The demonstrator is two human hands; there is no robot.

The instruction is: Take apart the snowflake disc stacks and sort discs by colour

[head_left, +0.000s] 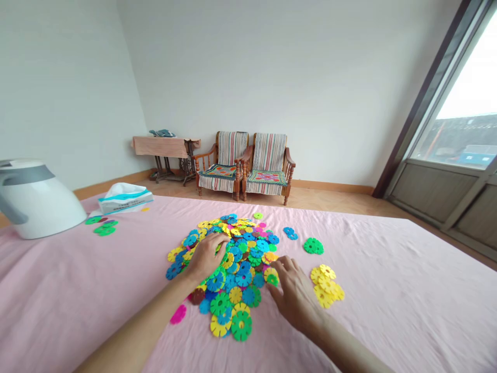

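Note:
A heap of flower-shaped plastic discs [244,274] in blue, yellow, green, brown and pink lies in the middle of the pink-covered table. My left hand [208,255] rests over the heap's left upper part, its fingers curled down and the thumb close to the index finger. What those fingertips hold, if anything, is hidden. At the heap's right edge is my right hand [293,290], thumb and fingers apart, close to a yellow disc and a green disc [272,280]. Right of that hand sits a small pile of yellow discs [326,286].
Small groups of green discs [313,246] and blue discs [290,233] lie farther right. Green and purple discs [105,227] lie left, near a tissue pack [126,198] and a white jug [42,202]. A single pink disc [178,314] is near the front. Two chairs [269,160] stand beyond the table.

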